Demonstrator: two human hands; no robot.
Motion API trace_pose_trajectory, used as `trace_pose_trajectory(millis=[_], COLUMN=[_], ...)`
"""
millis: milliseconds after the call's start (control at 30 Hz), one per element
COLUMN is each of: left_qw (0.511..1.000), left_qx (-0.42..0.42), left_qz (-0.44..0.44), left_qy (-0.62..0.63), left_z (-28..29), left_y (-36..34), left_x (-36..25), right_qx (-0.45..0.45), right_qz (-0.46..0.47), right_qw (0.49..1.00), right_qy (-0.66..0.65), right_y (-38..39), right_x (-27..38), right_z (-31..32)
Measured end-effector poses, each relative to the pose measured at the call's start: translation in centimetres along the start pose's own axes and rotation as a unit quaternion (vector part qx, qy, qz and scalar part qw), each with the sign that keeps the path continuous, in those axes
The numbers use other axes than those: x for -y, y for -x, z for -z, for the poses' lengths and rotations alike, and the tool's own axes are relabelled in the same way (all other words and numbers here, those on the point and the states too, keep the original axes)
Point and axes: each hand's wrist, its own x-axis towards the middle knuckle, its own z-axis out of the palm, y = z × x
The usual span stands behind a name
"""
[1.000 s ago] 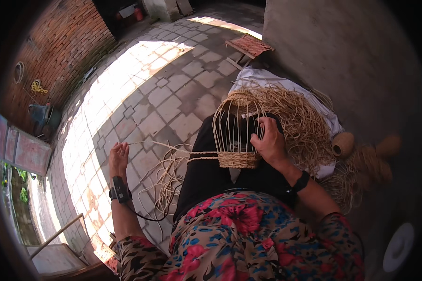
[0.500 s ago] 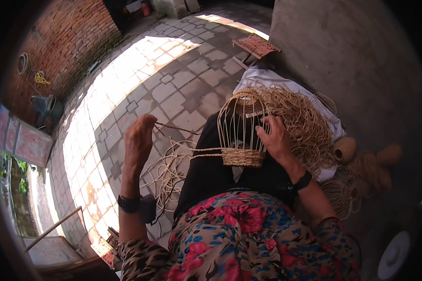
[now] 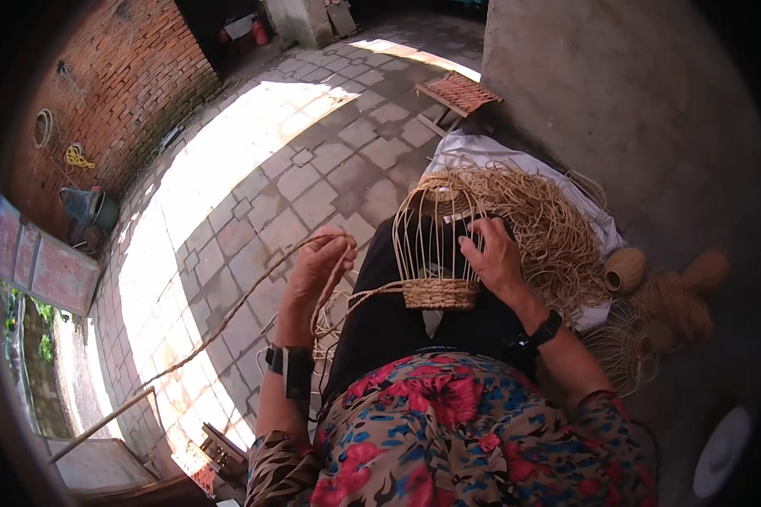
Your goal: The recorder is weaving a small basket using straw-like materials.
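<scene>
A half-woven basket frame (image 3: 435, 245) of thin upright ribs rests on my lap, with a band of tan weaving around its near end. My right hand (image 3: 490, 258) grips the ribs on the frame's right side. My left hand (image 3: 317, 266) is closed around a long tan fibre strand (image 3: 237, 308). The strand runs from the woven band through my fingers and trails down to the lower left. Both wrists wear dark bands.
A heap of loose tan fibre (image 3: 541, 220) lies on a white cloth (image 3: 482, 152) beyond the frame. Small woven gourd shapes (image 3: 651, 279) sit to the right. A low woven stool (image 3: 457, 91) stands farther off on the paved yard, by a grey wall. A brick wall (image 3: 118, 93) rises at left.
My left hand has come up from low by the floor toward the frame, pulling the strand with it. My right hand has stayed on the frame's ribs.
</scene>
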Motion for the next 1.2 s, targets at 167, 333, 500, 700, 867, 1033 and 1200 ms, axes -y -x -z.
trace_pose_trajectory(millis=[167, 333, 500, 700, 867, 1033, 1200], left_qw=[0.947, 0.740, 0.668, 0.733, 0.838, 0.826, 0.799], left_qx=[0.016, -0.008, 0.033, 0.112, 0.071, 0.014, 0.021], left_qz=[0.022, -0.240, -0.275, -0.195, -0.054, -0.076, -0.131], left_qy=[-0.319, -0.628, -0.691, -0.642, -0.538, -0.558, -0.587], left_z=[-4.9, -6.9, -9.2, -9.5, -8.2, -5.1, -4.7], left_y=[-3.8, -4.2, -3.8, -4.1, -3.5, -3.0, -2.9], left_x=[6.0, 7.4, 6.5, 4.5, 2.8, 4.7, 6.4], right_qx=[0.014, -0.041, -0.057, -0.046, -0.059, -0.031, -0.034], right_qz=[-0.008, 0.028, 0.078, 0.024, 0.035, -0.007, 0.008], right_qw=[1.000, 0.999, 0.995, 0.998, 0.998, 0.998, 0.997], right_qy=[0.005, 0.012, 0.002, 0.024, -0.007, -0.045, -0.071], right_y=[0.1, -0.2, -1.1, -1.4, -1.1, -0.9, -0.9], right_x=[-0.1, 0.8, 4.5, 1.9, 1.4, 0.9, -0.5], right_z=[0.2, 0.7, 1.5, 0.0, -0.1, -0.2, -0.5])
